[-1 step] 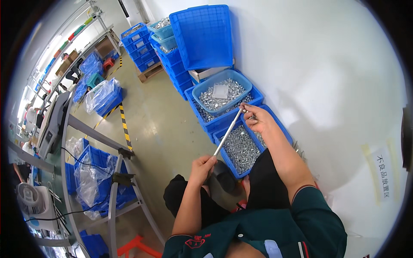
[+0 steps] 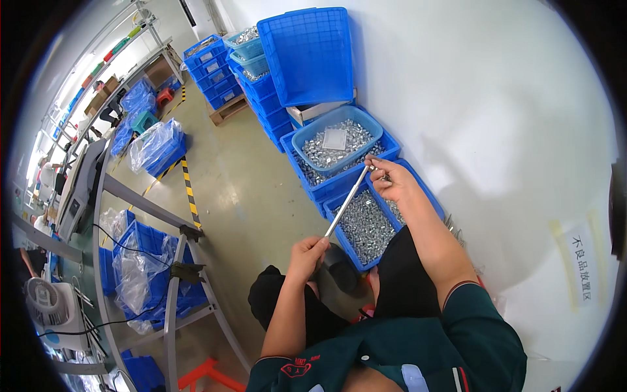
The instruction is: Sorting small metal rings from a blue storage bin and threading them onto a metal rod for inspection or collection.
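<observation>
Between my two hands a thin silvery metal rod (image 2: 346, 208) slants up to the right. My left hand (image 2: 307, 256) is closed round its lower end. At its upper end, the fingers of my right hand (image 2: 390, 181) are pinched together, and small shiny metal parts (image 2: 384, 176) show among them. How the rod's tip meets these parts is too small to make out. Under the rod and right hand stands a blue crate (image 2: 348, 253) of small silvery metal pieces. Just beyond it, a light-blue basin (image 2: 375, 135) holds more such pieces, with a clear square plate (image 2: 334, 138) on top.
A large blue crate (image 2: 307, 59) stands on edge behind the basin, near the white wall (image 2: 496, 130). Stacked blue crates (image 2: 212, 75) sit farther back on a wooden pallet (image 2: 228, 110). On the left are a grey metal frame (image 2: 171, 307), a fan (image 2: 47, 300) and plastic-covered crates (image 2: 147, 261).
</observation>
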Tool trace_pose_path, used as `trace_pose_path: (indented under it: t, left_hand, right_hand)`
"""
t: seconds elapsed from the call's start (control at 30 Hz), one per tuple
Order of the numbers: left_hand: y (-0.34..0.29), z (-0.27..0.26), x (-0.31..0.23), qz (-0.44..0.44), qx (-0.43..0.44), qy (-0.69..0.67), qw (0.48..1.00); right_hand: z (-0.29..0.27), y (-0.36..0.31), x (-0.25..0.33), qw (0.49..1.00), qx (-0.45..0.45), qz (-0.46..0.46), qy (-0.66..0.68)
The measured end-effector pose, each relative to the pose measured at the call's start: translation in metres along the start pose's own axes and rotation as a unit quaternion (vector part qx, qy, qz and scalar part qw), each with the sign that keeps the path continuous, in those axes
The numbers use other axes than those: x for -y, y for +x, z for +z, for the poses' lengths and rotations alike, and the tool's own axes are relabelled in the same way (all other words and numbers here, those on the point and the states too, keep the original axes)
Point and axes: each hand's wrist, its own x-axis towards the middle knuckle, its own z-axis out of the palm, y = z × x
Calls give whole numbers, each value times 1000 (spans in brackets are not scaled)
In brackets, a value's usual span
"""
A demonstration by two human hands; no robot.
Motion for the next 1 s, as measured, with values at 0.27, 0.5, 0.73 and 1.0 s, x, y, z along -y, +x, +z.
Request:
trace_pose_path:
  t: [0.27, 0.5, 0.73, 1.0]
  left_hand:
    - [1, 2, 4, 3, 4, -3, 1000]
    - [-2, 2, -2, -13, -8, 2, 1000]
    - [1, 1, 2, 0, 0, 9, 1000]
    - [2, 0, 7, 13, 1, -7, 1000]
  right_hand:
    - [1, -1, 3, 998, 35, -2, 43]
    - [7, -3, -2, 997, 45, 50, 36]
    - [-4, 1, 2, 1000, 21, -5, -6]
    - [8, -6, -3, 999, 39, -8, -15]
